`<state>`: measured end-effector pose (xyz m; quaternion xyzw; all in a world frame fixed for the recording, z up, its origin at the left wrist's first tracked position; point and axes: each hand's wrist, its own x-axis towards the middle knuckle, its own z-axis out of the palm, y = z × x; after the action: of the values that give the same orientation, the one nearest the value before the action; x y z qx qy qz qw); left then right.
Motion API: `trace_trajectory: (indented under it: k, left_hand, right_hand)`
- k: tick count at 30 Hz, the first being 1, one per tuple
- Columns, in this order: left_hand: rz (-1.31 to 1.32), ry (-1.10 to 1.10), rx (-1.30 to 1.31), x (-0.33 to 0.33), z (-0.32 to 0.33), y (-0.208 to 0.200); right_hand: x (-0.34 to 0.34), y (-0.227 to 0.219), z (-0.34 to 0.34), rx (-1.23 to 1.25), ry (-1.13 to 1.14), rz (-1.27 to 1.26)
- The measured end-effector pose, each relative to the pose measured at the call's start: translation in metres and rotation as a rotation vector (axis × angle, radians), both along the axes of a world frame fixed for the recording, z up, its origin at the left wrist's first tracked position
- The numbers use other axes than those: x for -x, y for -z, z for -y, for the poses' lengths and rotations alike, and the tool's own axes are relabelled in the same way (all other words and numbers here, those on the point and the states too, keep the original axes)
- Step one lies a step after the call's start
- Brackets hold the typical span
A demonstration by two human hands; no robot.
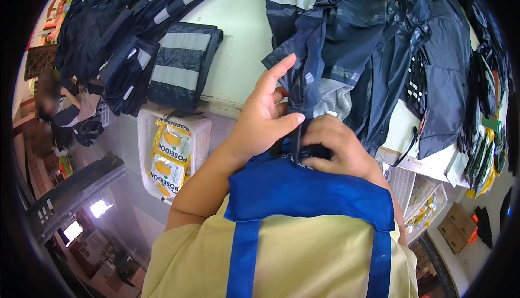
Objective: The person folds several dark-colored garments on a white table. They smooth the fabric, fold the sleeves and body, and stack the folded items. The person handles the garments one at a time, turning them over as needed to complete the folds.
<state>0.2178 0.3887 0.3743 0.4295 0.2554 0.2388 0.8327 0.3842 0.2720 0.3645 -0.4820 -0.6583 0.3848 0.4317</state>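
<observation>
A dark navy jacket (346, 32) with a pale reflective band lies on the white table in front of me, its grey mesh lining (333, 97) partly showing. A zipper (302, 76) runs down its near part and hangs over the table edge toward my body. My left hand (265, 108) is beside the zipper, with index finger and thumb stretched apart; its thumb lies across the zipper strip. Lower down, my right hand (341, 146) is curled round the jacket's near end, close to my blue apron (309, 192). Its fingertips are partly hidden and slightly blurred.
Folded navy garments with reflective bands (176, 59) are stacked at the left. More dark garments (444, 86) lie at the right. Below the table edge, a white plastic basket (203, 141) holds yellow packets. Another basket (441, 203) stands at right. A person (70, 100) sits far left.
</observation>
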Motion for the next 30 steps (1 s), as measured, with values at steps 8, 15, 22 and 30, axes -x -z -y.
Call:
trace_trajectory:
  k: [8, 15, 22, 30]
  left_hand:
    - [-0.124, 0.035, -0.143, -0.019, 0.009, -0.008]
    - [-0.089, 0.118, 0.122, -0.034, 0.015, -0.024]
    - [0.062, 0.124, 0.185, -0.043, 0.016, -0.023]
    - [0.112, 0.097, 0.273, -0.047, 0.022, -0.021]
  right_hand:
    - [-0.201, 0.136, 0.163, 0.537, 1.632, 1.037]
    - [-0.244, 0.146, 0.203, 0.66, 1.397, 0.733]
    - [-0.136, 0.046, 0.137, 0.156, 1.375, -0.129]
    - [-0.032, -0.023, 0.053, 0.176, 0.671, -0.001]
